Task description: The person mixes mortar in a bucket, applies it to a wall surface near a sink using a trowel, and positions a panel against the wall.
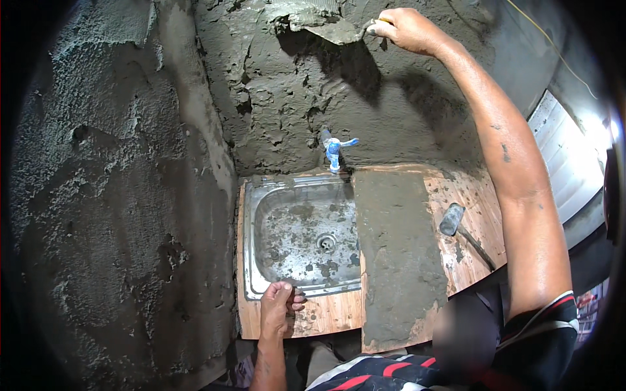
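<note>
Rough mortared side wall [117, 195] hems us in on the left. Our left hand [279, 306] is half-curled by the front rim of the sink [332, 287]; can't tell if it's holding anything. Open room over the basin. Above the blue tap [334, 148], we've got the mortar-loaded trowel [336, 31] clenched in our right hand [404, 30], in front of the lumpy back wall [280, 111]. Then mortar-smeared board [401, 241], mallet [452, 219] on speckled wood [479, 208].

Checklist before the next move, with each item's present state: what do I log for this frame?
1. Right hand holding the trowel: ok, handle gripped.
2. Trowel against the wall: cannot tell, contact unclear.
3. Left hand empty: cannot tell, fingers curled near the sink's front edge.
4. Sink clean: not ok, mortar splatters inside.
5. Mallet away from the trowel: ok, lying on the wooden board at right.
</note>
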### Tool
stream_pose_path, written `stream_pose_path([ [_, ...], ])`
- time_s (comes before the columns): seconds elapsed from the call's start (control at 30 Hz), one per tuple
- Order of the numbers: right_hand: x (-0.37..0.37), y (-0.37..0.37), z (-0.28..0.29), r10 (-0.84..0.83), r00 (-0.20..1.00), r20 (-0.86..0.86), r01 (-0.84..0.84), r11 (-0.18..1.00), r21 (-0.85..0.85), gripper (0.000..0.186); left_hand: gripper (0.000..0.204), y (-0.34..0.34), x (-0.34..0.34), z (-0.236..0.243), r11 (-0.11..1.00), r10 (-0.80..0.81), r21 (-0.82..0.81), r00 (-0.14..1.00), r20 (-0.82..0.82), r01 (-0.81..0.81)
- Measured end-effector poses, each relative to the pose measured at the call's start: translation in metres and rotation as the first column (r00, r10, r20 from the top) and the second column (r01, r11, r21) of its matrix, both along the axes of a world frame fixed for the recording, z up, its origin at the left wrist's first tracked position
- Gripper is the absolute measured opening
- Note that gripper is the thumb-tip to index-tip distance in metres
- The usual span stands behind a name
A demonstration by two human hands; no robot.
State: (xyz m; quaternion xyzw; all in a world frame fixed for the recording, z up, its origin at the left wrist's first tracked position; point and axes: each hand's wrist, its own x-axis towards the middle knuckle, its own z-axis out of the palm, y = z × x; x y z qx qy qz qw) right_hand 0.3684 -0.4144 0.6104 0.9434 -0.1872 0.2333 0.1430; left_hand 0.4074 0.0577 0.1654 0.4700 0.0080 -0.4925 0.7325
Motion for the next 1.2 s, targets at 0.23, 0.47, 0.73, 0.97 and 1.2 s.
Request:
stream_pose_path([
  [0.23,-0.004,0.000,0.011,0.065,0.985,-0.158,-0.081,0.992,-0.100,0.033,0.018,0.003,0.004,-0.001,0.995,-0.004,0.097,0.996,0.086,-0.005],
  [0.47,-0.014,0.004,0.020,0.184,0.978,-0.098,-0.190,0.980,-0.058,0.038,0.016,-0.005,0.001,0.005,0.999,0.024,0.047,1.000,0.011,-0.025],
  [0.73,-0.050,0.000,0.028,0.366,0.930,0.027,-0.309,0.822,-0.478,0.026,0.016,-0.016,-0.001,0.007,0.997,-0.036,0.074,0.996,0.082,0.030],
  [0.97,-0.172,0.018,0.020,-0.196,0.935,0.295,0.096,0.942,0.321,0.027,0.016,-0.048,-0.008,0.016,0.995,-0.102,0.028,0.993,0.059,0.100],
  [1.2,-0.330,0.057,-0.090,-0.400,0.915,-0.044,0.377,0.816,0.439,0.034,0.018,-0.090,-0.040,0.000,0.958,-0.284,0.081,0.951,0.122,0.276],
])
